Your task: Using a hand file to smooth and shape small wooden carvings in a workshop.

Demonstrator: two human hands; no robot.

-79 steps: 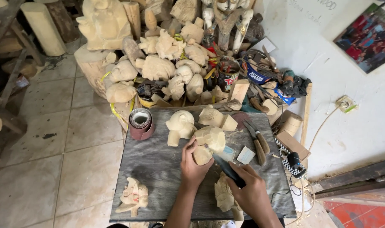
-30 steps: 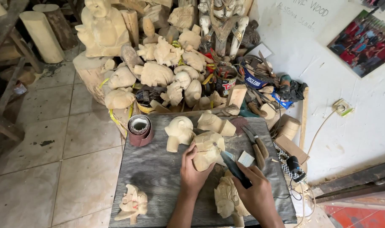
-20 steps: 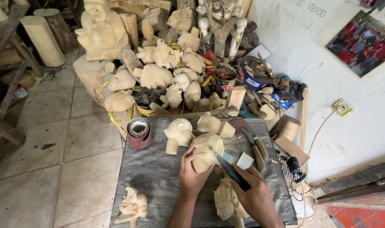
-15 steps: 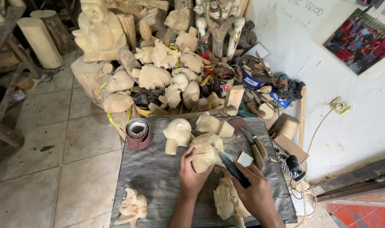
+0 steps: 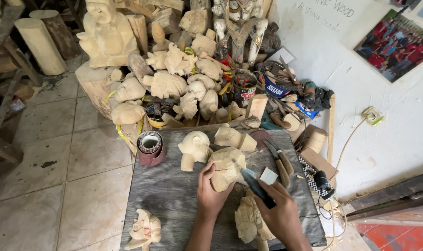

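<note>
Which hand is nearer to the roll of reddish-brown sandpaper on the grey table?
Left. The left hand lies right of the roll of reddish-brown sandpaper; the right hand is farther right.

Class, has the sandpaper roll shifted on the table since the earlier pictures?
No. The sandpaper roll sits at the same back-left corner of the grey table.

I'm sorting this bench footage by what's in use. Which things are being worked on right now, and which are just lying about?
In use:
- pale wooden carving, steadied by the left hand
- dark-handled tool, held in the right hand, tip at the carving

Lying about:
- sandpaper roll
- two knives
- small carved figure
- rounded carving
- pile of carvings behind the board
</note>
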